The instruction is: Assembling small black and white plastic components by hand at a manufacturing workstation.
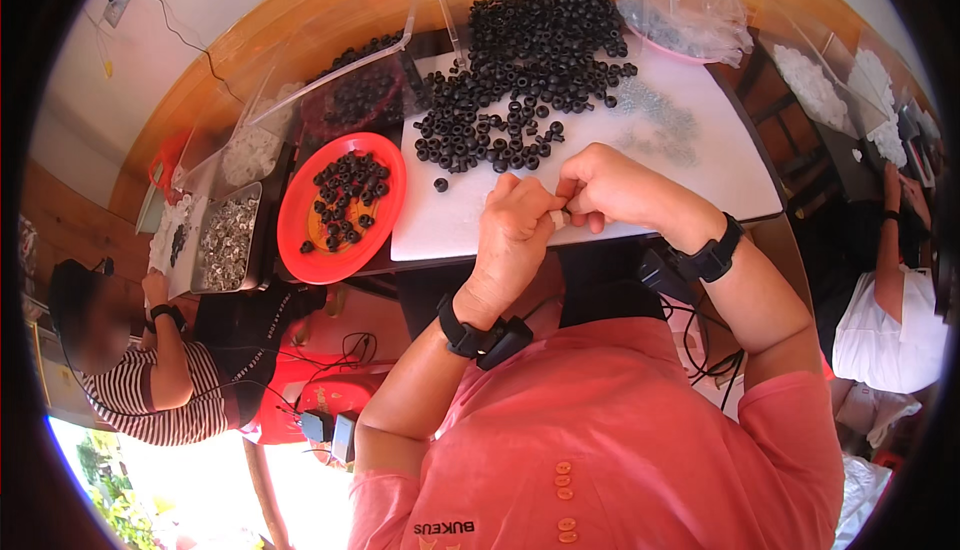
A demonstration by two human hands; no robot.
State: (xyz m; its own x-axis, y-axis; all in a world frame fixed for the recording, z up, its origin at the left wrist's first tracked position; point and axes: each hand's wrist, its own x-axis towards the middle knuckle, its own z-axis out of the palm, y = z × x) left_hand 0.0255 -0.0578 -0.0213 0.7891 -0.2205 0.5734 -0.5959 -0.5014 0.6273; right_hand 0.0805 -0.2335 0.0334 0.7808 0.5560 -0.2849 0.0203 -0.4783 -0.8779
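Note:
My left hand (517, 218) and my right hand (610, 188) meet above the near edge of a white board (440, 235). Both are closed, fingertips pinched together around a small black part that is mostly hidden by the fingers. Just beyond them spreads a large heap of small round black plastic parts (545, 40), some with a hole through the middle. One loose black part (441, 185) lies apart at the heap's near left. A patch of small clear pieces (655, 120) rests on the board beyond my right hand.
Left of the board, a red oval plate (300, 200) carries more black parts. A metal tray (262, 275) of shiny small pieces and a clear bin (405, 45) stand farther left. Plastic bags (690, 10) lie at the back right. Co-workers sit at the left (160, 380) and right (885, 325).

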